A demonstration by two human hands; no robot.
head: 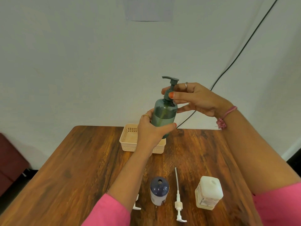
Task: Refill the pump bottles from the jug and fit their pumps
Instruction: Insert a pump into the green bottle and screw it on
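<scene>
Nearest the camera, on the wooden table (81, 160), stand three things in a row: a dark blue bottle (159, 191) with its neck open, a loose white pump (178, 203) lying just right of it with its dip tube pointing away toward the basket, and a pale jug (208, 193) right of that pump. Left of the blue bottle, part of another white pump (136, 204) shows behind the sleeve; how it lies cannot be told.

Beyond the blue bottle and held up in the air over a cream basket (128, 139) is the green bottle (164, 118), its long axis near upright and leaning slightly. The left hand (149, 128) wraps its lower body, fingers curled around and thumb across the front. The right hand (195, 100) pinches the collar of the green pump (171, 82) between thumb and fingertips at the bottle's neck, with the remaining fingers spread loosely.

This looks like the screwing-on of the pump: the left hand steadies while the right turns about the bottle's axis. Whether the collar is fully seated cannot be told. The blue bottle still needs filling and a pump, and sits closer to the left arm.
</scene>
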